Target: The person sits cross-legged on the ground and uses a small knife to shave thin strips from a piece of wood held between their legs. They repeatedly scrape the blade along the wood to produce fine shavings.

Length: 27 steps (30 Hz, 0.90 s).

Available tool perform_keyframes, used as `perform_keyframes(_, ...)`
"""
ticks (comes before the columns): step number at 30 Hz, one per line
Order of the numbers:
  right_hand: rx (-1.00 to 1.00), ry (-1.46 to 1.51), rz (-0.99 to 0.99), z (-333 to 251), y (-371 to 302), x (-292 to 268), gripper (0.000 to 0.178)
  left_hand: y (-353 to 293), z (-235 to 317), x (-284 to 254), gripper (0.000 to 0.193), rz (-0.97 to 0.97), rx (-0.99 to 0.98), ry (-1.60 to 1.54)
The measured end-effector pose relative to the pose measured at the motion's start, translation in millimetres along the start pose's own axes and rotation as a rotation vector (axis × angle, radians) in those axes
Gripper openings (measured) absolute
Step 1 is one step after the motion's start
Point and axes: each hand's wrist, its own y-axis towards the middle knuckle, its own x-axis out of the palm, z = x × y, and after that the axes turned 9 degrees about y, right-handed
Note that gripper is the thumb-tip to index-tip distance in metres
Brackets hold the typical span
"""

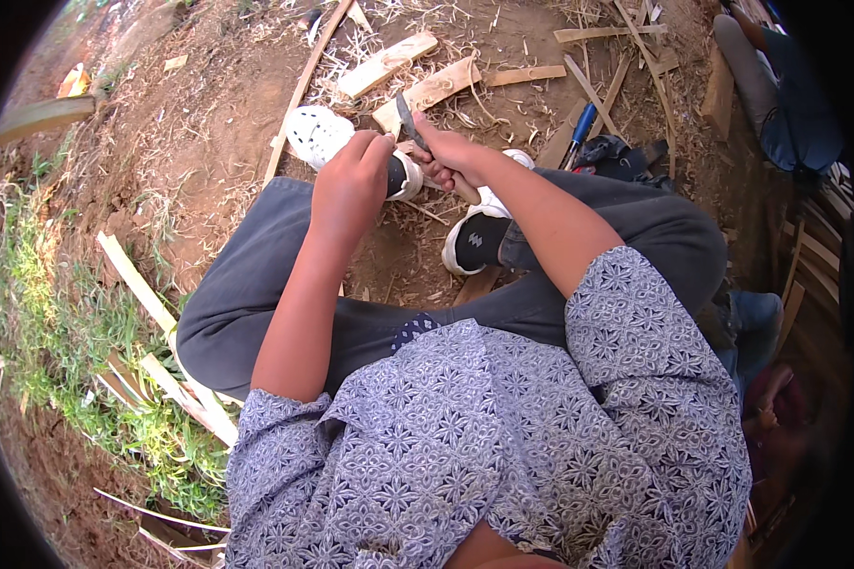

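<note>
In front of my crossed legs, my right hand (pixel 451 159) is wrapped round the pale handle of a knife (pixel 409 119). Its dark blade points up and away from me, and the butt of the handle shows below my fingers. My left hand (pixel 354 171) is closed just left of the knife, fingers curled and pinched together. What it grips, if anything, is mostly hidden behind the fingers. Beyond both hands lies a flat pale wood piece (pixel 436 90) on the ground. A white perforated clog (pixel 319 135) on my foot sits beside my left hand.
Another cut board (pixel 387 64) lies farther off among curly shavings. A blue-handled tool (pixel 584 123) rests near a dark cloth bundle (pixel 609 155) at the right. Long wood strips (pixel 142 277) lie on grass at the left. Other people sit at the right edge, one in blue (pixel 795 104).
</note>
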Motion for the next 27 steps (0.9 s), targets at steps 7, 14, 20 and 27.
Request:
perform_keyframes(7, -0.765, -0.613, 0.365, 20, 18, 9, 0.092, 3, 0, 1, 0.011, 0.029, -0.005, -0.015)
perform_keyframes(14, -0.573, -0.764, 0.321, 15, 27, -7, 0.093, 1, -1, 1, 0.013, -0.007, -0.012, -0.027)
perform_keyframes(20, -0.719, -0.767, 0.341, 20, 38, -15, 0.092, 9, 3, -2, 0.013, -0.023, -0.041, -0.053)
perform_keyframes(27, -0.674, -0.721, 0.337, -2, 49, -4, 0.093, 25, -19, -3, 0.009, 0.11, -0.153, -0.054)
